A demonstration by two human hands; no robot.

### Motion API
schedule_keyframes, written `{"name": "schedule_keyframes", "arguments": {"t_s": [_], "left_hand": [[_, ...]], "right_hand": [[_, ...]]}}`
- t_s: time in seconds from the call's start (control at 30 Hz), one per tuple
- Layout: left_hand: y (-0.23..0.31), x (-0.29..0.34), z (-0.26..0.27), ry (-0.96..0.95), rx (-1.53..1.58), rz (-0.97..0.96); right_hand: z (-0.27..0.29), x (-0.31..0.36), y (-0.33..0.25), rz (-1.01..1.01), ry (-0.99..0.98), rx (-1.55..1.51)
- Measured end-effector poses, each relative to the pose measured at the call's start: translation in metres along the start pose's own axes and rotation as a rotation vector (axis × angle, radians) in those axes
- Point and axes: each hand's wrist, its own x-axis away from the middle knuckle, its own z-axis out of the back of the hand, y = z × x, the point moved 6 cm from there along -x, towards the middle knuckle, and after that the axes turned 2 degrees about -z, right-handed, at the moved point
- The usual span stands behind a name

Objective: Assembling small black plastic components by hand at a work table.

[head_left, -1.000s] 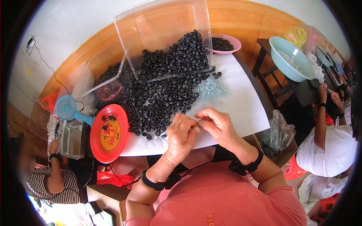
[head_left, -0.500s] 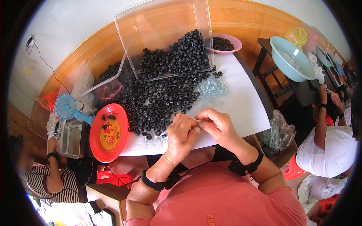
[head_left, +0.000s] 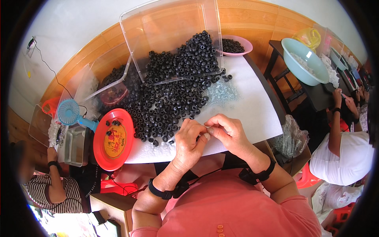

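Note:
My left hand (head_left: 189, 143) is closed above the front of the white table top, and a bit of a small black hollow piece shows between its fingers. Thumb and forefinger of my right hand (head_left: 228, 133) pinch together against the left fingertips; what they hold is too small to make out. Just beyond both hands spreads a heap of black hollow round pieces (head_left: 158, 112), spilling from a tipped clear plastic bin (head_left: 170, 23). Tiny clear bits (head_left: 222, 94) lie scattered to the right of that heap.
To the left, a red plate (head_left: 99, 138) holds a few black pieces, beside a blue fan (head_left: 68, 112). A pink bowl (head_left: 249, 46) of black pieces stands at the back. Co-workers sit left and right; a pale blue basin (head_left: 294, 65) is on the right-hand table.
My hands stay almost in place, with a little more of the black piece showing between my left fingers. The left co-worker's hand has shifted slightly.

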Motion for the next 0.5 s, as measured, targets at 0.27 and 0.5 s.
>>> {"name": "schedule_keyframes", "arguments": {"t_s": [0.27,0.5], "left_hand": [[0.0031,-0.0016,0.0021,0.035,0.041,0.008],[0.0012,0.0006,-0.0001,-0.005,-0.001,0.016]], "right_hand": [[0.0000,0.0005,0.0010,0.001,0.003,-0.021],[0.0014,0.0023,0.0006,-0.001,0.004,-0.027]]}}
